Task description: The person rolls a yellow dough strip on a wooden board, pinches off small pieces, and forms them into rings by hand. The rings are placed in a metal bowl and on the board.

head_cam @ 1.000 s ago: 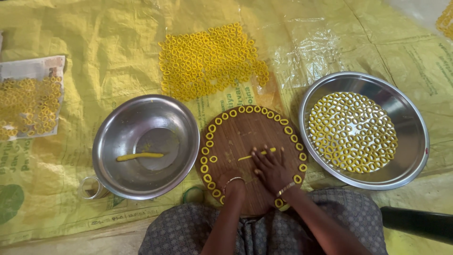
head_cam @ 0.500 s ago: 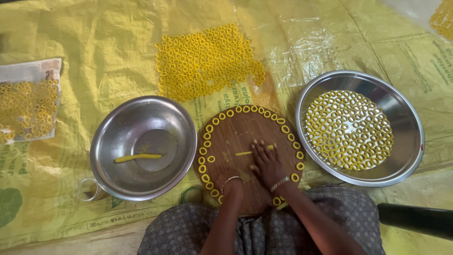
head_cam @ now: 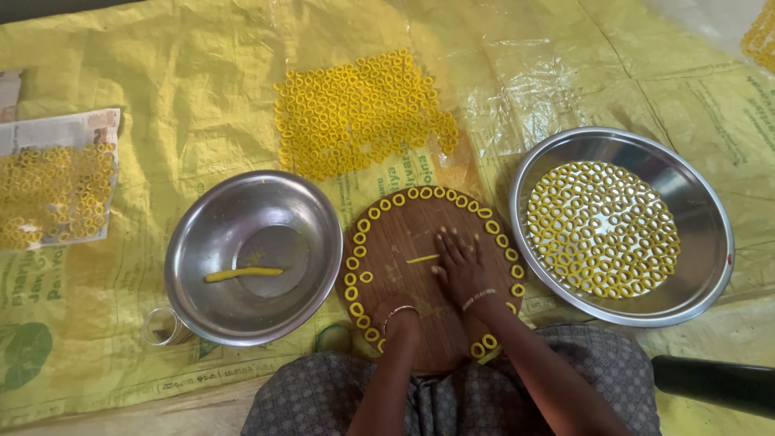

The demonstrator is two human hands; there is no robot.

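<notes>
Dough strip [head_cam: 422,259] lies left to right on the round board [head_cam: 404,242], under my flat, open right hand [head_cam: 462,268], which grips nothing.

light: I see soft, even daylight | glare: sheen on plastic sheet [head_cam: 517,89] and steel bowls [head_cam: 250,258] | shadows: faint | focus: sharp, slight edge curvature

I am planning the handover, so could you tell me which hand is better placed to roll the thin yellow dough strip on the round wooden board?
Probably the right hand: its fingers touch the thin yellow dough strip.
</notes>
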